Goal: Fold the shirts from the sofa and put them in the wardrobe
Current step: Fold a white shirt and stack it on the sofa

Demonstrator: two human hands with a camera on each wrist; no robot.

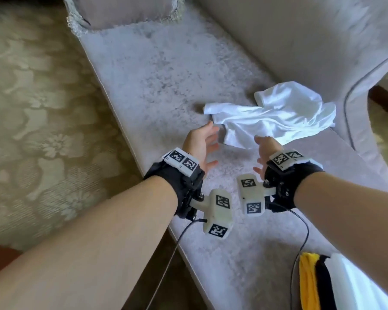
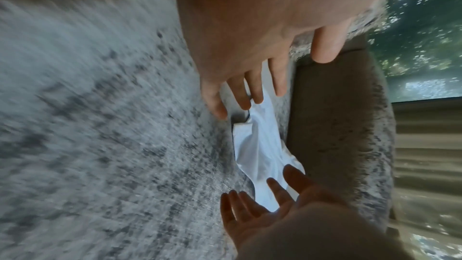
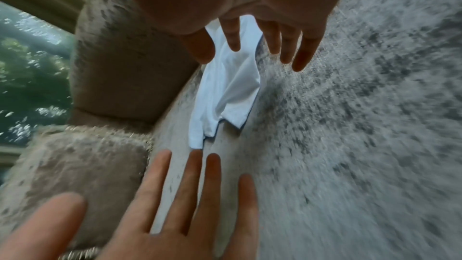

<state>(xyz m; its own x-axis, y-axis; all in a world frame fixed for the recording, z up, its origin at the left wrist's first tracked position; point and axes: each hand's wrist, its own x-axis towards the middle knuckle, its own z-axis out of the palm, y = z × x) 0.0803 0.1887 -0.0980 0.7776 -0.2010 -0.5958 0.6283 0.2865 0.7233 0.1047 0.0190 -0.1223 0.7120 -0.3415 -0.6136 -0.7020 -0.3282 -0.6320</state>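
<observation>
a crumpled white satin-like shirt (image 1: pixel 276 114) is seen lying on the pale grey plush seat of a sofa (image 1: pixel 166 70), right of centre in the head view, its far edge close to the beige sofa armrest (image 1: pixel 356 113) at the right of the frame. the left hand (image 1: pixel 201 142) is held at the centre of the frame with fingers spread and relaxed, nothing being gripped; its fingertips are shown just beside the near left corner of the shirt, and whether the cloth is touched cannot be told. the right hand (image 1: pixel 266 151) is held just right of it, palm turned inward and fingers loosely straight, nothing grasped, just in front of the lower edge of the shirt. in the left wrist view the shirt (image 2: pixel 260 145) is seen at the centre between the left hand (image 2: pixel 240 42) at the top and the right hand (image 2: pixel 270 211) at the bottom. in the right wrist view the shirt (image 3: pixel 225 90) appears in the upper middle, below the right hand (image 3: pixel 250 13) and above the outstretched fingers (image 3: pixel 185 185) of the left hand. a fringed beige cushion (image 1: pixel 126 10) is seen at the top of the head view, a floral olive carpet (image 1: pixel 38 121) at the left, and a yellow, black and white folded cloth (image 1: pixel 316 285) in the lower right corner.
</observation>
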